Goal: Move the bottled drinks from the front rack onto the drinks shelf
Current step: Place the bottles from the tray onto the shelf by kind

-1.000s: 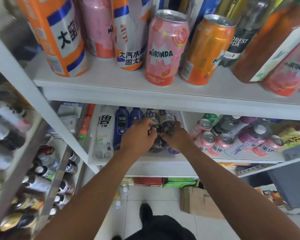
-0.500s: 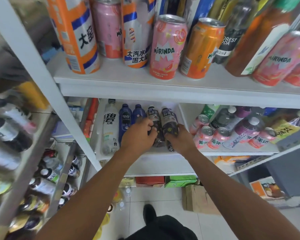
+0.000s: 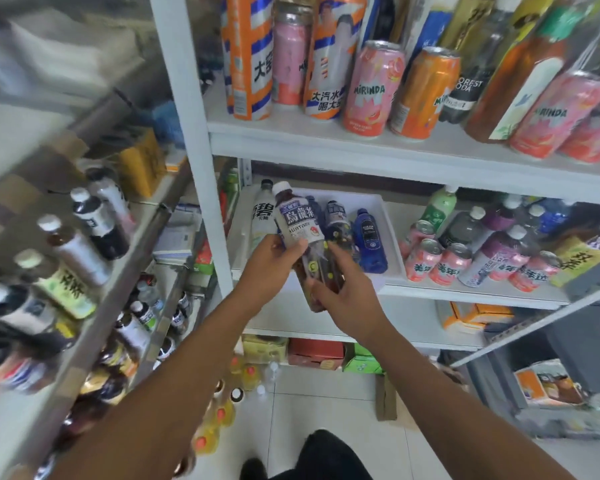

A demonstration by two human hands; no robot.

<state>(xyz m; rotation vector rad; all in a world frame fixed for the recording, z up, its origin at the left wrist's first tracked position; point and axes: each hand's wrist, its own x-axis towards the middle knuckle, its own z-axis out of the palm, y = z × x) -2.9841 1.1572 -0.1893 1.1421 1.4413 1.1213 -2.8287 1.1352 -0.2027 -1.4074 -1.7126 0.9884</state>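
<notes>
White store shelving crowded with cans and bottles; the left hand [image 3: 269, 268] grips an oolong tea bottle [image 3: 300, 230] lifted just off the tray [image 3: 381, 216], cap tilted up and leftward toward the left-hand rack [image 3: 94, 271]; the right hand [image 3: 343, 296] clasps its lower end.
</notes>
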